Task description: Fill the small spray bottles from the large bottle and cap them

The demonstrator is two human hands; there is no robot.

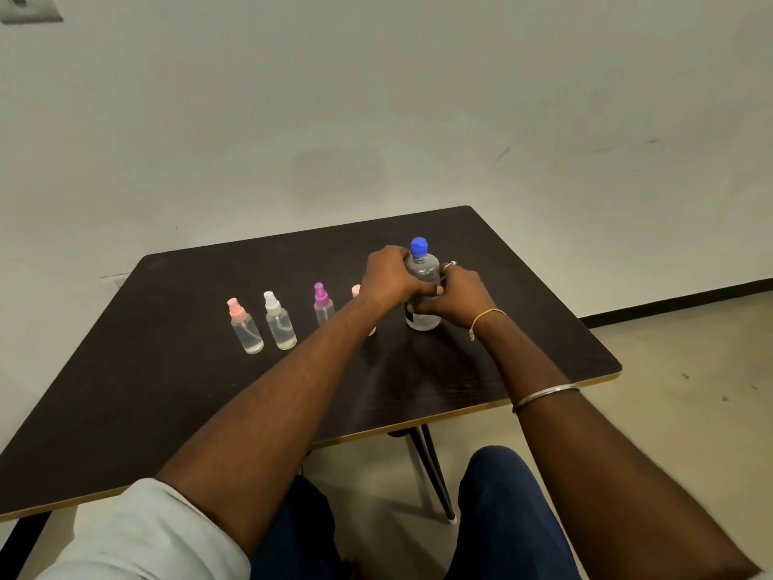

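Between both grips, upright on the dark bench [167, 370], stands the clear plastic bottle [423, 273] with its blue cap [419, 247]. Left grip [389, 278] and right grip [454, 301] both wrap it. Label [412, 316] is unreadable. Just left: small clear round sprayers [281, 326] with pink, white and purple tops.

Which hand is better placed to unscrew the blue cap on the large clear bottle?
Left, probably. The left hand grips the large clear plastic bottle high at its shoulder, just below the blue screw cap; the right hand wraps the lower body and can steady it.
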